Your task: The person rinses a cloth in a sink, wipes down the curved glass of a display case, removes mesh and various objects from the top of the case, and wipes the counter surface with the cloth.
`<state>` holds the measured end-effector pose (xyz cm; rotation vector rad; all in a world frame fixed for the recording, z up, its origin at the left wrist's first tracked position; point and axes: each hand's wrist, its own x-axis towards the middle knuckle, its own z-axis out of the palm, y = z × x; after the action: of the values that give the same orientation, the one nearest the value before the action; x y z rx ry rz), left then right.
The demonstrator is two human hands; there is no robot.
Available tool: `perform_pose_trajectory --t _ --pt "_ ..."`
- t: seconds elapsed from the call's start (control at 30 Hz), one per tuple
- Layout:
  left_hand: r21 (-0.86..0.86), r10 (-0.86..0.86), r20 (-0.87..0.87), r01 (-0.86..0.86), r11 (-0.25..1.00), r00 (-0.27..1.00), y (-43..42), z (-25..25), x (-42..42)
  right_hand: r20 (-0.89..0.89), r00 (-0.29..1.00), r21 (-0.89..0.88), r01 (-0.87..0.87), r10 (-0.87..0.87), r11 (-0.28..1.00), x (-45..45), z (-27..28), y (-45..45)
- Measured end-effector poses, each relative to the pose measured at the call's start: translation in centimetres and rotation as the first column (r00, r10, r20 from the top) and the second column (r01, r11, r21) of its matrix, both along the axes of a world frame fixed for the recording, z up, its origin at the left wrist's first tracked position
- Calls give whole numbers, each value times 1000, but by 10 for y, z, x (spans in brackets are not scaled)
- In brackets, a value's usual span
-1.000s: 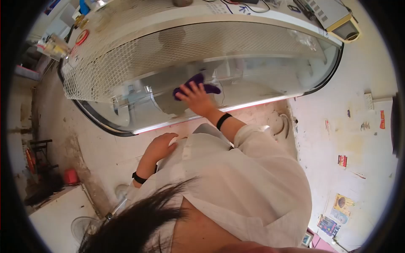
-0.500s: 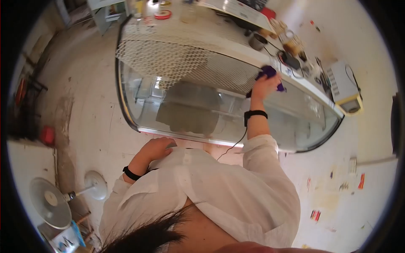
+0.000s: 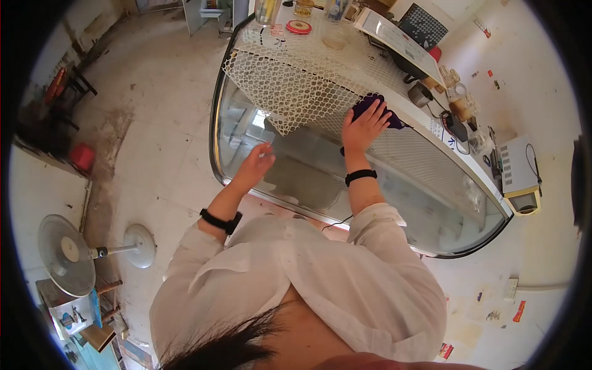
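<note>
My right hand (image 3: 365, 128) lies with outstretched fingers over a dark purple cloth (image 3: 394, 121), holding it against the upper front of a curved glass display case (image 3: 394, 185). Part of the cloth shows on both sides of the hand. Over the left part of the glass lies a pale mesh sheet (image 3: 277, 92), its pointed corner hanging down. My left hand (image 3: 256, 165) is raised near the lower left glass, fingers loosely bent and apart, with nothing visible in it.
On the case top are a red-rimmed lid (image 3: 298, 27), a framed board (image 3: 401, 46), a metal cup (image 3: 420, 94) and several jars. A white appliance (image 3: 521, 172) stands at the right end. A fan (image 3: 68, 253) is at the lower left.
The view has shifted, showing more of the case top. My right hand and the cloth moved up from the lower glass to near the top edge. My left hand rose from beside my shirt towards the glass.
</note>
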<state>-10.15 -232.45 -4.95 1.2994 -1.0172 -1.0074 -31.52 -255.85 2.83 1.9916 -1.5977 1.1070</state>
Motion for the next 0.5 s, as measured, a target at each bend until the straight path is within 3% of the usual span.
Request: perform_pose_trajectory --t 0.03,0.13,0.2,0.23,0.27,0.33,0.4,0.5 --pt "1 -6 4 6 1000 1000 -14 5 2 -33 999 -8 -17 17 1000 -3 0 1" --pt "-144 93 -248 -132 981 964 -56 27 3 -69 997 -27 -20 18 999 -6 -2 -1" --pt "31 227 -658 -275 961 718 -79 50 1 -66 998 -39 1 -4 999 -8 -3 -3" --pt "25 210 -649 -256 966 731 -90 42 7 -61 998 -41 -16 13 999 -9 -4 -3" --pt "-111 116 -570 -216 970 814 -104 16 19 -54 998 -43 -33 30 999 -10 -3 -3" --pt "-248 12 -455 -139 959 891 -115 19 23 -43 999 -19 -22 21 1000 -11 -1 1" --pt "-90 34 -731 -146 985 681 -108 52 17 -34 999 6 -43 43 999 -12 0 1" --pt "-72 95 -720 -210 975 687 -101 67 16 23 995 -12 -92 93 996 -14 -1 1"
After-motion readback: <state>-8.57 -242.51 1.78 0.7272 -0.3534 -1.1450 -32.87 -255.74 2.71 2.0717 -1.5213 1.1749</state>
